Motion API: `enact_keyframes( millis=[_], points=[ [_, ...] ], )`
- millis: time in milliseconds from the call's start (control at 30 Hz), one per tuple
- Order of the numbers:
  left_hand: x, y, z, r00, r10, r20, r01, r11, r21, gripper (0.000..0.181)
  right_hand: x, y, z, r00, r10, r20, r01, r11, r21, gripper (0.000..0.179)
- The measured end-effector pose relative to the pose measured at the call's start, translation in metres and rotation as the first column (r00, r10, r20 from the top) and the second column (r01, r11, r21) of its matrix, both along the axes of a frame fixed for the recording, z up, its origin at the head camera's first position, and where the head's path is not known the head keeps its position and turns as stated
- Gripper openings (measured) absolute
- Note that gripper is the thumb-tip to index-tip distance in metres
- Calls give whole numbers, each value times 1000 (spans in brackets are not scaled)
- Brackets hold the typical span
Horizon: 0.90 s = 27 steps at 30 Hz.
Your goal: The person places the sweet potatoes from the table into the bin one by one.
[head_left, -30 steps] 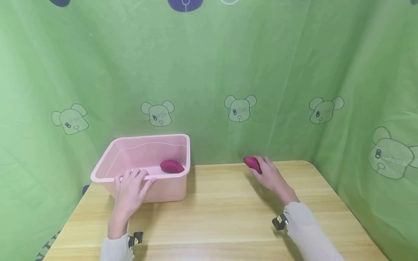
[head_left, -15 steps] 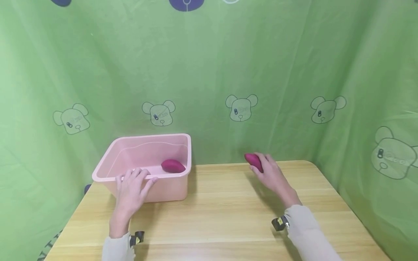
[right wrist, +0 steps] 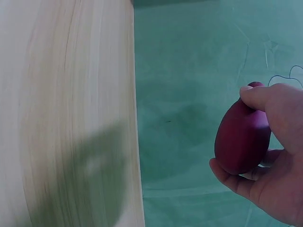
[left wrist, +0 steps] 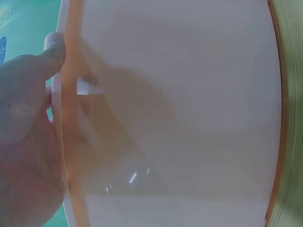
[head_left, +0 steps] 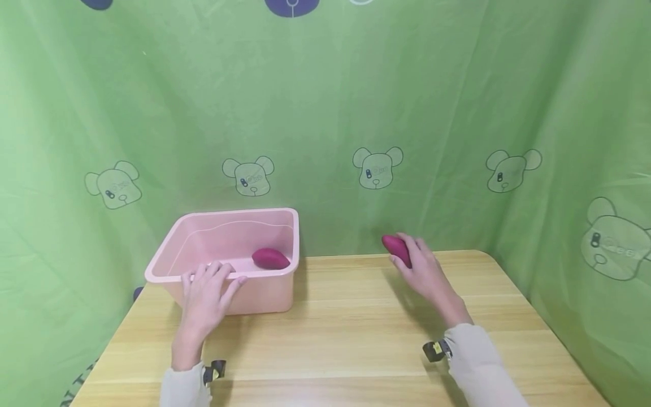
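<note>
On the left of the head view stands a pink plastic bin [head_left: 264, 294]. My left hand [head_left: 205, 299] holds its front rim, fingers over the edge. In the left wrist view the thumb [left wrist: 54, 52] lies at the rim [left wrist: 57, 104] and the other fingers are mostly hidden. A smooth purple-red sweet potato [head_left: 270, 259] with tapered ends lies inside the bin, at the right. My right hand [head_left: 426, 274] grips another purple-red sweet potato [right wrist: 241, 137] between thumb and fingers, raised above the table near its back edge.
The light wooden table [head_left: 346, 339] carries the bin and ends at a green curtain [head_left: 325, 113] printed with bear faces. The curtain also hangs along both sides. Each wrist wears a small black camera [head_left: 434, 350].
My right hand has lifted slightly, and the sweet potato in it has risen with it. The left hand stays on the bin's rim. The head view has shifted a little.
</note>
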<state>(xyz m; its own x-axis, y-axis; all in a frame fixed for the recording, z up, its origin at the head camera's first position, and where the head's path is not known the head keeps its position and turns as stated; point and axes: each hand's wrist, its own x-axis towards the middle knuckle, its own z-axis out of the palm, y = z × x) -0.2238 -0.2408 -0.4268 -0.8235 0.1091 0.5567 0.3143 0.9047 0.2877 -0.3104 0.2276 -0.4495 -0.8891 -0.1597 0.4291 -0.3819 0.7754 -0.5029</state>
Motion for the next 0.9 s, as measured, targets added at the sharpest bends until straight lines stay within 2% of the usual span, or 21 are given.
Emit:
enact_keyframes(
  millis=[900],
  points=[
    [-2,-2,-3,1000,6,-2,-6,1000,-12,30,11,-7,18,996,-16,-82,14,1000,-23,58]
  ],
)
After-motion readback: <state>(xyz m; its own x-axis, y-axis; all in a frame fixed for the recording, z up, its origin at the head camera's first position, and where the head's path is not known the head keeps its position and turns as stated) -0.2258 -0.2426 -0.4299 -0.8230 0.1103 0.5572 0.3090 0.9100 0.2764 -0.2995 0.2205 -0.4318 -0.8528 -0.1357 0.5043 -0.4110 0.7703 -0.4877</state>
